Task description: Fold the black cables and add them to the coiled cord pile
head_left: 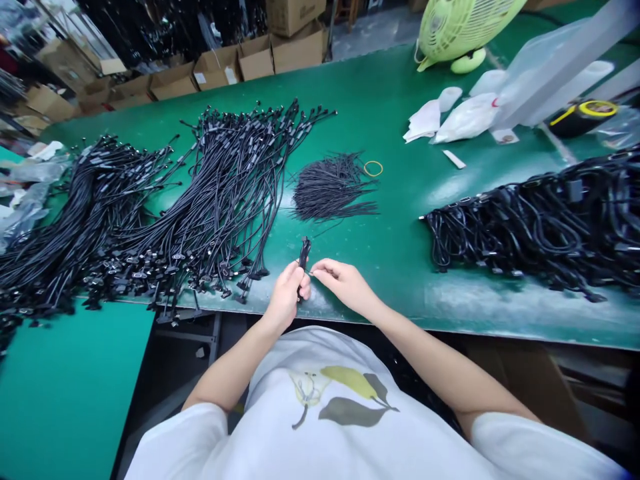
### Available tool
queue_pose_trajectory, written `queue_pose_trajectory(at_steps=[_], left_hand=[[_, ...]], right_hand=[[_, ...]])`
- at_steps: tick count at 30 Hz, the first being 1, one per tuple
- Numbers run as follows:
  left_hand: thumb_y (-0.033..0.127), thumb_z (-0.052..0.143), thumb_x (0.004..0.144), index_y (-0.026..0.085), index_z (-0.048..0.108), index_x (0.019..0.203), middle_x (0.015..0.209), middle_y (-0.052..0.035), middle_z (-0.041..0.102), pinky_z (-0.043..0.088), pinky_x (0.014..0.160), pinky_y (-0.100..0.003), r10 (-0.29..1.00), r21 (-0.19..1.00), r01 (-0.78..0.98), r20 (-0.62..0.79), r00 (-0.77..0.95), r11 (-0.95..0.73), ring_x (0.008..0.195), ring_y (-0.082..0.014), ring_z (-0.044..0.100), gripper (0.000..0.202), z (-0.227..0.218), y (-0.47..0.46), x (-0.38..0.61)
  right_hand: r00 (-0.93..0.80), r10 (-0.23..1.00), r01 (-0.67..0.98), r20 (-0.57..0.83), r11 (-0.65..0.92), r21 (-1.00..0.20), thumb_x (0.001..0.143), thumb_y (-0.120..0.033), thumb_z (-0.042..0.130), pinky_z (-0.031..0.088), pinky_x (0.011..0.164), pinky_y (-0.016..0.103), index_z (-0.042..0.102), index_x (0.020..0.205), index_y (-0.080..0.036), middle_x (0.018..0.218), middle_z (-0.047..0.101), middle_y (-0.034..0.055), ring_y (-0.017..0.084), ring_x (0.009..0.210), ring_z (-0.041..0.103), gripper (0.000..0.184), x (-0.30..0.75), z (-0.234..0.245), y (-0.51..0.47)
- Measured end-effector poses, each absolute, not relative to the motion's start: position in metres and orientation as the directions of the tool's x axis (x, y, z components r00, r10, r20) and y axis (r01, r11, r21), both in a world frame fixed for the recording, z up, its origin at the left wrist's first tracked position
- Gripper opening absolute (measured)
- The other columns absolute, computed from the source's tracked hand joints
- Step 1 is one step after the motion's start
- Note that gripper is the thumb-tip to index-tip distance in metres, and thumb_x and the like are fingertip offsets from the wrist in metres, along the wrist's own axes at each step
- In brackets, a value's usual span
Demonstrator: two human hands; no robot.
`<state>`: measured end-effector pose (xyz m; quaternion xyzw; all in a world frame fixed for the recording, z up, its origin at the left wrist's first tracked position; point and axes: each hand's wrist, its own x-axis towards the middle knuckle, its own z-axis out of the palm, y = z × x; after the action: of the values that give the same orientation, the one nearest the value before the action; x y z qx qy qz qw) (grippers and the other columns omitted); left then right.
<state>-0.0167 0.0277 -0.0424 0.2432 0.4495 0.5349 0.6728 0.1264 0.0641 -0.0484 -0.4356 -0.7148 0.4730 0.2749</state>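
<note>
My left hand (pixel 287 293) is closed around a folded black cable (pixel 303 252), whose bundled end stands up above the thumb. Just right of it, my right hand (pixel 345 283) pinches thumb and forefinger together beside the bundle. A thin bit at those fingertips looks like the end of a twist tie, mostly hidden. Beyond both hands lies a pile of thin black twist ties (pixel 327 187), with one loose strand on its near side. To the left, long straight black cables (pixel 220 173) with connectors at both ends are spread in a heap.
A second cable heap (pixel 95 200) lies farther left. Folded, bundled cables (pixel 530 220) fill the right side of the green table (pixel 385 253). A yellow rubber band (pixel 373 168), a tape measure (pixel 583 117), plastic bags and a green fan (pixel 460 30) are farther back. Cardboard boxes (pixel 217 67) line the far edge.
</note>
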Motion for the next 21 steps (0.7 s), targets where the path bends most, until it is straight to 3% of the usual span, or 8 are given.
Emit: queue_pose_trajectory(at_steps=[2,5,8,11,14,16,18,21], left_hand=[[0.045,0.069,0.079,0.014,0.057,0.107,0.061,0.0068,0.041,0.028,0.048,-0.02,0.947,0.83,-0.473,-0.319,0.031,0.295,0.048,-0.0047,0.035,0.044,-0.043,0.025,-0.018],[0.044,0.066,0.082,0.016,0.056,0.108,0.064,0.0059,0.045,0.029,0.048,-0.02,0.957,0.862,-0.42,-0.279,0.075,0.284,0.048,-0.005,0.035,0.039,-0.04,0.021,-0.02],[0.043,0.058,0.087,0.017,0.058,0.103,0.063,0.0053,0.046,0.03,0.049,-0.021,0.975,0.922,-0.318,-0.22,0.044,0.222,0.048,-0.0061,0.035,0.031,-0.039,0.017,-0.022],[0.037,0.048,0.092,0.016,0.062,0.102,0.06,0.0044,0.046,0.036,0.056,-0.023,0.993,0.995,-0.026,-0.101,-0.067,0.1,0.052,-0.0089,0.041,0.027,-0.042,0.014,-0.024],[0.029,0.045,0.092,0.017,0.063,0.111,0.061,0.0031,0.05,0.039,0.064,-0.025,0.994,0.956,0.295,0.029,-0.109,0.004,0.057,-0.0116,0.046,0.029,-0.047,0.013,-0.027],[0.024,0.045,0.089,0.017,0.066,0.1,0.063,0.0016,0.053,0.039,0.065,-0.026,0.995,0.909,0.416,0.055,-0.088,-0.013,0.059,-0.0124,0.048,0.025,-0.05,0.014,-0.03],[0.02,0.045,0.085,0.017,0.066,0.083,0.058,0.002,0.052,0.037,0.06,-0.025,0.999,0.91,0.414,-0.024,-0.027,0.033,0.056,-0.012,0.047,0.021,-0.052,0.017,-0.032],[0.025,0.049,0.082,0.016,0.06,0.072,0.051,0.005,0.045,0.032,0.052,-0.022,0.973,0.968,0.181,-0.198,0.117,0.175,0.048,-0.0096,0.041,0.016,-0.054,0.022,-0.035]], right_hand=[[-0.455,0.887,0.413,0.079,0.288,-0.864,0.092,-0.028,0.047,0.041,0.063,0.025,0.064,0.088,-0.018,0.077,0.065,0.0016,0.014,0.068,0.057,0.02,0.125,-0.053,0.06],[-0.468,0.839,0.523,0.278,0.516,-0.678,0.095,-0.026,0.045,0.042,0.07,0.027,0.064,0.089,-0.017,0.084,0.065,0.0056,0.016,0.077,0.059,0.022,0.13,-0.054,0.063],[-0.513,0.763,0.551,0.392,0.644,-0.531,0.098,-0.027,0.043,0.042,0.071,0.027,0.063,0.089,-0.017,0.084,0.065,0.0059,0.016,0.077,0.059,0.023,0.133,-0.048,0.063],[-0.565,0.665,0.55,0.489,0.745,-0.378,0.098,-0.024,0.043,0.041,0.069,0.026,0.062,0.089,-0.016,0.078,0.063,0.0045,0.015,0.073,0.057,0.022,0.131,-0.041,0.059],[-0.686,0.406,0.491,0.603,0.871,-0.028,0.096,-0.016,0.042,0.039,0.07,0.031,0.063,0.089,-0.014,0.081,0.064,0.0069,0.017,0.074,0.054,0.023,0.129,-0.035,0.061],[-0.794,0.174,0.341,0.583,0.921,0.19,0.094,-0.01,0.04,0.039,0.077,0.033,0.064,0.094,-0.013,0.099,0.065,0.0106,0.019,0.088,0.055,0.024,0.129,-0.03,0.067],[-0.877,0.04,0.201,0.479,0.936,0.289,0.093,-0.008,0.04,0.037,0.081,0.034,0.064,0.095,-0.013,0.107,0.063,0.0116,0.02,0.097,0.054,0.025,0.131,-0.023,0.074],[-0.961,-0.018,0.08,0.275,0.937,0.34,0.094,-0.01,0.038,0.035,0.072,0.034,0.062,0.087,-0.016,0.087,0.061,0.0076,0.019,0.082,0.052,0.026,0.134,-0.012,0.08]])
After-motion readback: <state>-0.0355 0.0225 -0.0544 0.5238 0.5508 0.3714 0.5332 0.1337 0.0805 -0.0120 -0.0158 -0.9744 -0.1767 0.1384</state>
